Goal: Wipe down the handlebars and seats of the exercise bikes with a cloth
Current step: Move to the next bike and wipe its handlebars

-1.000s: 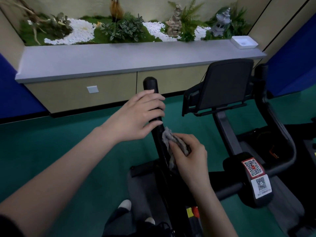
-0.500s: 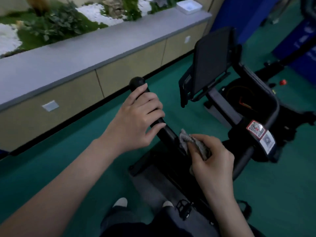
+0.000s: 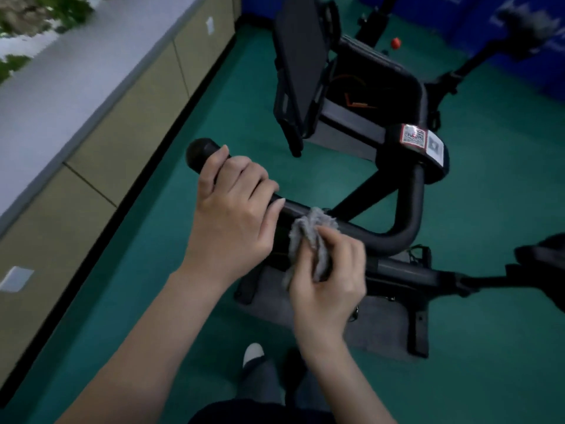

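- Two bare hands work on one black handlebar of an exercise bike, seen from above.
- Left hand: fingers curled close together over the handlebar, just short of its rounded end. The thumb points along the bar toward the cloth.
- Right hand: thumb and fingers pinch a bunched grey cloth.
- The cloth is pressed against the handlebar, just beside the left thumb, on the straight run before the bend.
- Past the bend the handlebar rises to a hub carrying two code stickers.
- A dark screen stands tilted beyond the handlebar.
- A grey mat lies under the bike frame, below the handlebar, on a green floor.
- The pale toe of a shoe is on the floor, below the handlebar.
- A beige cabinet with a grey worktop runs along left of the handlebar, well apart.
- A dark shape sits right of the handlebar at the picture's edge. Cannot tell whether it is a seat.
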`<state>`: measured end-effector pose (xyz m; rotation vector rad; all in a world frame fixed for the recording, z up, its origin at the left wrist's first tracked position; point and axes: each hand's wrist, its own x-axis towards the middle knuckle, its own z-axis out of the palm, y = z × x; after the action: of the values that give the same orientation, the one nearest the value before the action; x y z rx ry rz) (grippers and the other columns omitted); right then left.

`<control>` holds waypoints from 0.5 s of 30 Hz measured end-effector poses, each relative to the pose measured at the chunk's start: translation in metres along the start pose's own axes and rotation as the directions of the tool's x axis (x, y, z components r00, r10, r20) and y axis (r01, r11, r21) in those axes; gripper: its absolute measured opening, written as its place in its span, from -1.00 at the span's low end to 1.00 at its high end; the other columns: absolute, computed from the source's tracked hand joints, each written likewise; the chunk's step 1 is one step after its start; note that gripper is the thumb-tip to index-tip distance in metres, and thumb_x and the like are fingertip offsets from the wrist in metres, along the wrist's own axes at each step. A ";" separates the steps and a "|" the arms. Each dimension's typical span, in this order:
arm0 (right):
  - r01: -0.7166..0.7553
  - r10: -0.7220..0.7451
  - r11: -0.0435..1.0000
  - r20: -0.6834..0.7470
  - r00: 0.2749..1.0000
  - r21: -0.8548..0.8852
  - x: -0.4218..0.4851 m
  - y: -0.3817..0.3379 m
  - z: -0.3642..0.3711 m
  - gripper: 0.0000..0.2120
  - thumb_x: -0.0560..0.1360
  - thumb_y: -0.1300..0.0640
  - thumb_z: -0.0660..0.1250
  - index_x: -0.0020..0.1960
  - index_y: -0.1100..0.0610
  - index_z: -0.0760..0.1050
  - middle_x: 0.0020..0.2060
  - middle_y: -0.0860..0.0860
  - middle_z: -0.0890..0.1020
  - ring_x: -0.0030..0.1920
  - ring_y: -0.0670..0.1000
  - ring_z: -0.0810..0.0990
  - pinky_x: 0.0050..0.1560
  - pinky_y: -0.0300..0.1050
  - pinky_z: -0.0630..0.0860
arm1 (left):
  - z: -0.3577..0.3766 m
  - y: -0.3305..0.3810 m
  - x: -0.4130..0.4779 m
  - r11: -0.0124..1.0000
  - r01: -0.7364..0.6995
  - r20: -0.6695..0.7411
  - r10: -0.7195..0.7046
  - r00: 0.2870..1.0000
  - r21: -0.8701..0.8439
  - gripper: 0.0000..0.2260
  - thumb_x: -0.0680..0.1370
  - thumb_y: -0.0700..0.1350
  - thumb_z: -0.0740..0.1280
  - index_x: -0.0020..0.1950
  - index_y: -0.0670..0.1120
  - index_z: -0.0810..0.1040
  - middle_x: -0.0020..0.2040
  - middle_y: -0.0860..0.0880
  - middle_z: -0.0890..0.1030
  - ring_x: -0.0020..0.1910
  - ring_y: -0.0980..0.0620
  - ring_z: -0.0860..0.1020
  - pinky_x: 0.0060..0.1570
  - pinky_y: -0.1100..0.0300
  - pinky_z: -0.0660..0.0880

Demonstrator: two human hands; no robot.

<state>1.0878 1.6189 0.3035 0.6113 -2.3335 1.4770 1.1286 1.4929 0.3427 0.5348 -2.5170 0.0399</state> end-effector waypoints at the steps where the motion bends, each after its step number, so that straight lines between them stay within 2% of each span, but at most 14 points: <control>1: -0.025 0.025 1.000 -0.023 0.999 0.019 -0.003 -0.005 0.007 -0.87 0.45 0.29 0.36 -0.01 0.28 0.58 -0.12 0.09 0.55 -0.10 0.02 0.56 0.00 -0.27 0.49 | -0.001 -0.002 -0.001 1.000 -0.021 0.006 0.021 1.000 -0.003 -0.81 0.56 -0.06 0.24 -0.05 -0.12 0.60 -0.07 -0.04 0.57 0.11 -0.06 0.41 0.44 0.09 -0.02; 7: -0.072 0.078 0.996 -0.114 0.990 0.054 -0.002 0.000 0.000 -0.89 0.48 0.28 0.34 -0.02 0.29 0.57 -0.11 0.11 0.57 -0.07 -0.12 0.53 0.01 -0.33 0.46 | -0.004 -0.011 -0.001 0.995 -0.101 0.020 0.101 0.995 0.014 -0.80 0.57 -0.09 0.24 0.04 -0.13 0.62 -0.01 -0.04 0.60 0.13 -0.06 0.42 0.41 0.09 0.03; 11: -0.149 0.147 0.989 -0.243 0.959 0.012 0.006 0.014 -0.016 -0.88 0.46 0.31 0.36 -0.02 0.31 0.57 -0.12 0.12 0.58 -0.07 -0.10 0.52 0.01 -0.32 0.45 | -0.003 -0.009 -0.002 0.997 -0.082 0.019 0.081 0.997 0.009 -0.81 0.58 -0.08 0.25 0.03 -0.13 0.62 -0.03 -0.04 0.59 0.13 -0.07 0.43 0.41 0.10 0.02; 15: -0.114 0.126 0.992 -0.250 0.960 0.060 0.001 0.002 0.003 -0.89 0.45 0.32 0.38 -0.02 0.30 0.58 -0.13 0.10 0.58 -0.08 -0.08 0.54 0.01 -0.29 0.48 | -0.002 -0.008 -0.002 0.997 -0.074 0.008 0.074 0.997 0.010 -0.81 0.58 -0.10 0.25 0.02 -0.14 0.62 -0.03 -0.05 0.59 0.13 -0.09 0.43 0.41 0.09 0.02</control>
<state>1.0858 1.6161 0.3013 0.2751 -2.1765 1.5626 1.1339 1.4864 0.3429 0.4462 -2.5445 0.0790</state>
